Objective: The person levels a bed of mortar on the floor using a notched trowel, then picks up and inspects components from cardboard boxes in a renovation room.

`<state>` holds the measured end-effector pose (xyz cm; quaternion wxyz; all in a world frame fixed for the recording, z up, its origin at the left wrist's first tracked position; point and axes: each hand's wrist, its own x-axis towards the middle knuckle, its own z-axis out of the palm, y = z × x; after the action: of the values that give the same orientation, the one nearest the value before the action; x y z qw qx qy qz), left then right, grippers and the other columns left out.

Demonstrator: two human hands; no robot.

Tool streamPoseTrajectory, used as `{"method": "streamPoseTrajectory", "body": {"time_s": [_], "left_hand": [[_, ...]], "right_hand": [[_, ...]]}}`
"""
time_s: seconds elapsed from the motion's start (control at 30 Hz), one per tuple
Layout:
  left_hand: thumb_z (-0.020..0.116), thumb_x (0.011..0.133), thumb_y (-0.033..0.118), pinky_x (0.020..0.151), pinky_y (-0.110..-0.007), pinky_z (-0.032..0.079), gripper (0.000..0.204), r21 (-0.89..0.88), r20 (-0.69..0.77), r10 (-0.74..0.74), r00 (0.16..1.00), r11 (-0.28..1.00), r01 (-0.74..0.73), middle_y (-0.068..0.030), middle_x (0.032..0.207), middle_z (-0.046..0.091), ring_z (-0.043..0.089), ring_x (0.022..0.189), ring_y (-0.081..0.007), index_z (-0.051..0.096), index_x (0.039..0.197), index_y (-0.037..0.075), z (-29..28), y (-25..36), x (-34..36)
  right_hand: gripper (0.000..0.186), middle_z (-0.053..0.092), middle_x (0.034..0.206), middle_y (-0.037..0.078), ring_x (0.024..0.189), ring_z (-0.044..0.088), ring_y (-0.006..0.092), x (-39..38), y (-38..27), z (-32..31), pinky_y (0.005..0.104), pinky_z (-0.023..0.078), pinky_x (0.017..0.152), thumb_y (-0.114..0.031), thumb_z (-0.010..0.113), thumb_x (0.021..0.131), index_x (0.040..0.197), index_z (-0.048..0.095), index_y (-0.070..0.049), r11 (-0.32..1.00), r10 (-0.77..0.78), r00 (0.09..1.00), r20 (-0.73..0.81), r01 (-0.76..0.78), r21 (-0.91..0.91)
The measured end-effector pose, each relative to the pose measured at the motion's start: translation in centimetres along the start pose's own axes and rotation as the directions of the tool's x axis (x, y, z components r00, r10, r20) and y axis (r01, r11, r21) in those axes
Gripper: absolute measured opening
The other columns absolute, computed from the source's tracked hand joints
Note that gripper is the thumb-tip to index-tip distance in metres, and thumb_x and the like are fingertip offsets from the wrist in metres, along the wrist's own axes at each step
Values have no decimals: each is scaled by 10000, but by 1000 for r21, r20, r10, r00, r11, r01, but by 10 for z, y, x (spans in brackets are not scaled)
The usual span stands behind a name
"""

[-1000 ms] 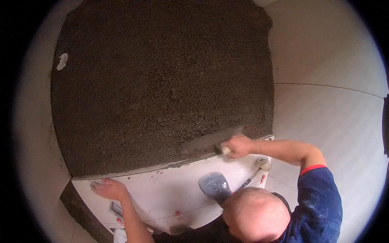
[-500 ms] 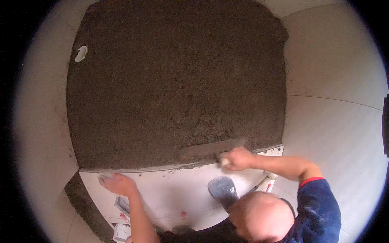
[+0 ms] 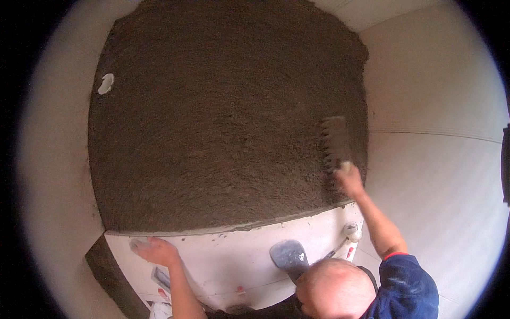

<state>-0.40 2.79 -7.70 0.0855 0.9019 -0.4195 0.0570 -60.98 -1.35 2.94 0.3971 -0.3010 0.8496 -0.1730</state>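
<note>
My right hand is closed round the pale handle of a notched trowel. The blade lies on the dark brown mortar bed, near its right side, with its toothed edge turned left. On the white tile along the bed's near edge, my left hand rests with fingers stretched to the left. Something greyish shows at those fingertips; whether it is a coating or an object I cannot make out.
A white-headed mallet and a dark rounded pad are on the tile. Near my left forearm lies a grey flat tool, with a red wedge. A white blob sits at the mortar's left edge. Large pale tiles border the right.
My right hand has swung the trowel from the mortar's near edge away and to the right, turning its blade from crosswise to lengthwise. My left hand stays on the tile.
</note>
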Motion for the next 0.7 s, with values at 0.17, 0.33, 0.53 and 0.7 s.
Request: {"method": "streamPoseTrajectory", "body": {"time_s": [0.17,0.33,0.53,0.7], "left_hand": [[412,1022,258,1202,-505,200,612,121,-7,51,999,991,-50,-312,1548,268,259,1451,-427,274,1458,-148,4,1,2],[420,1012,233,1206,-503,191,600,56,52,-21,998,998,19,-308,1553,259,230,1463,-428,279,1460,-141,-10,7,4],[421,997,236,1211,-495,173,615,198,128,-2,992,980,-23,-308,1561,236,221,1466,-423,277,1463,-139,4,6,5],[432,1005,211,1214,-473,161,599,103,79,-10,997,995,2,-303,1561,242,214,1468,-417,282,1446,-165,3,-8,-3]], "right_hand": [[144,475,636,-39,472,441,99,72,-38,18,272,359,390,-166,651,877,853,510,-151,745,156,924,348,-342,573],[225,440,615,-48,432,387,84,46,-151,156,267,313,359,-83,652,869,829,441,-151,871,6,556,831,-411,268],[234,487,625,-43,481,463,83,-43,-204,299,262,359,387,-201,731,829,761,523,-116,989,143,2,990,-25,-143],[515,678,892,201,790,672,369,-77,-256,307,465,526,729,-517,604,914,1038,593,-17,705,-413,244,877,695,139]]}}
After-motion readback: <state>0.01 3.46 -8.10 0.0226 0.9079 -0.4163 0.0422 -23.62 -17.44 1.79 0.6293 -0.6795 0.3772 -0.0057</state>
